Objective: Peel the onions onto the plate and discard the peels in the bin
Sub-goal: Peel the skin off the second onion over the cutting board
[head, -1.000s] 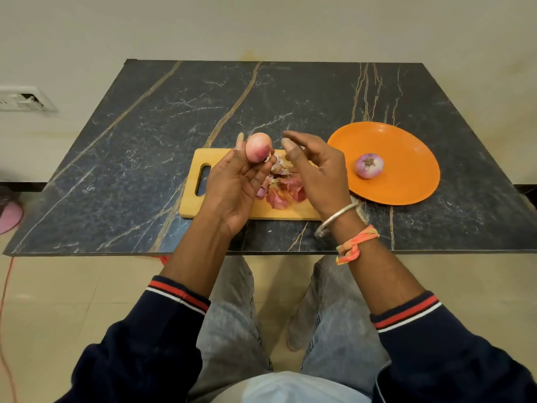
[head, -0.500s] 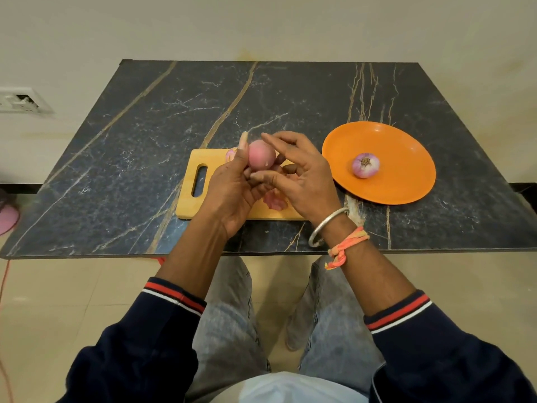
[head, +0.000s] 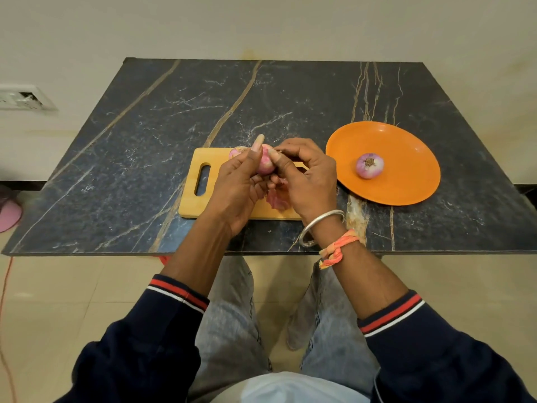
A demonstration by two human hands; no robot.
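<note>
A pink onion (head: 266, 163) is held above the wooden cutting board (head: 220, 184). My left hand (head: 238, 184) cups it from the left with the thumb raised. My right hand (head: 305, 178) pinches the onion's top right side with thumb and fingers. Pink onion peels (head: 274, 200) lie on the board under my hands, mostly hidden. Another onion (head: 236, 152) peeks out behind my left thumb on the board. A peeled purple onion (head: 369, 165) rests on the orange plate (head: 406, 181) to the right. No bin is in view.
The board and plate sit on a dark marble table (head: 145, 146) against a cream wall. A wall socket (head: 21, 97) is at the left. A pink object (head: 8, 215) and an orange cord (head: 5, 286) lie on the tiled floor at the left.
My right hand closed in from the right and now pinches the onion that my left hand holds. Both hands dropped slightly toward the board.
</note>
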